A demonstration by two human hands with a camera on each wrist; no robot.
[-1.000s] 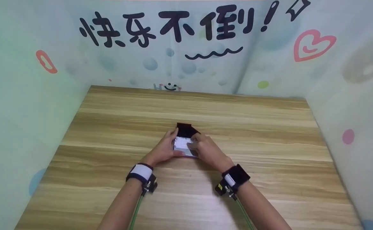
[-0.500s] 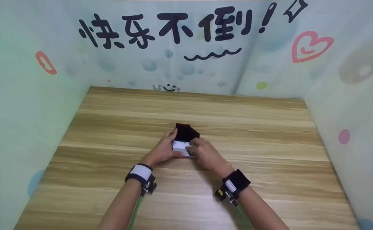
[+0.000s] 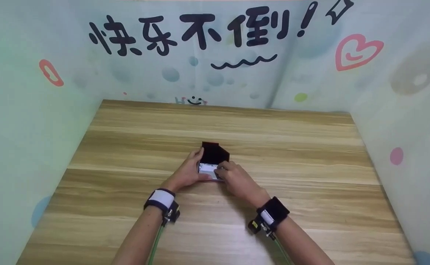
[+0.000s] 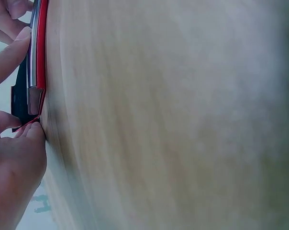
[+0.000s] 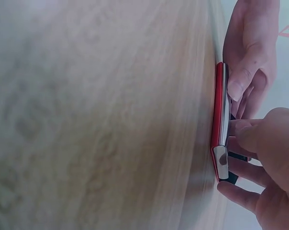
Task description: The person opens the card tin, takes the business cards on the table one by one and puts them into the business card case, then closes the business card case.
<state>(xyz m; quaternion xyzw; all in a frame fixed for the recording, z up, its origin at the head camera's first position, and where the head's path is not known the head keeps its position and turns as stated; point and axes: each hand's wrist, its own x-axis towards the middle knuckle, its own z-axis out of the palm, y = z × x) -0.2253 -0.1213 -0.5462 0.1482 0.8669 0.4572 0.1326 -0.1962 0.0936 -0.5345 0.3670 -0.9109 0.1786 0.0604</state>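
Head view shows a small flat red case (image 3: 211, 167) with a dark flap raised at its far end, lying near the middle of the wooden counter (image 3: 292, 154). The left hand (image 3: 187, 173) grips its left edge with curled fingers, and the right hand (image 3: 237, 180) pinches its right side, fingertips on the pale face. Painted walls (image 3: 34, 110) enclose the counter.
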